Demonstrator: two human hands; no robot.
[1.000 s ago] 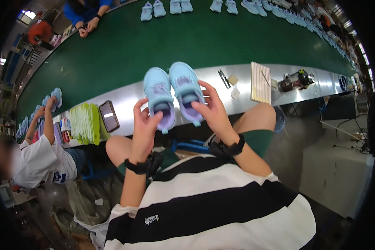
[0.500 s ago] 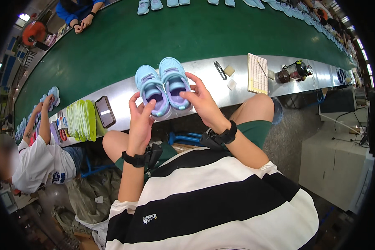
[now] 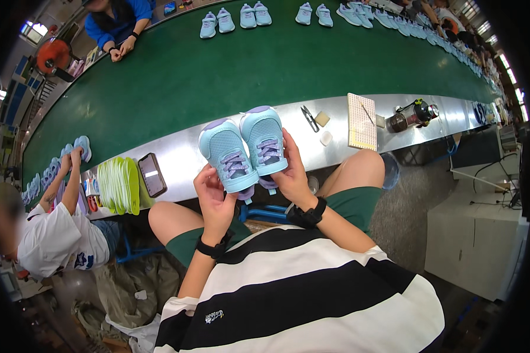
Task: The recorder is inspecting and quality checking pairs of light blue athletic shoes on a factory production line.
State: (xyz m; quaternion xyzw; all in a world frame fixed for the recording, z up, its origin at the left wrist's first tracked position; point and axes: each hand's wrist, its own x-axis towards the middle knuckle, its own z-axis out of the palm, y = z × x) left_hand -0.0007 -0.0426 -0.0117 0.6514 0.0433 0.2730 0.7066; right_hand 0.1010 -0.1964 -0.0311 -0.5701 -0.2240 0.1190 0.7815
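A pair of light blue sneakers with purple laces is held up side by side over the metal table edge, toes away from me and tops facing me. My left hand (image 3: 216, 197) grips the left sneaker (image 3: 225, 152) near its heel, thumb at the opening. My right hand (image 3: 294, 179) holds the right sneaker (image 3: 265, 140) the same way, fingers along its outer side. The two sneakers touch each other. The fingertips behind them are partly hidden.
A phone (image 3: 152, 175) and a stack of lime-green sheets (image 3: 118, 185) lie to the left. Thread snips (image 3: 310, 119), a checked sheet with a pen (image 3: 361, 122) and a dark bottle (image 3: 415, 115) lie right. Beyond, a green belt (image 3: 312, 65) carries sneakers; co-workers sit left and far left.
Both sneakers have tipped so their laces and toe tops face me, where their insides showed before. My hands have come a little lower and nearer; the view has shifted slightly.
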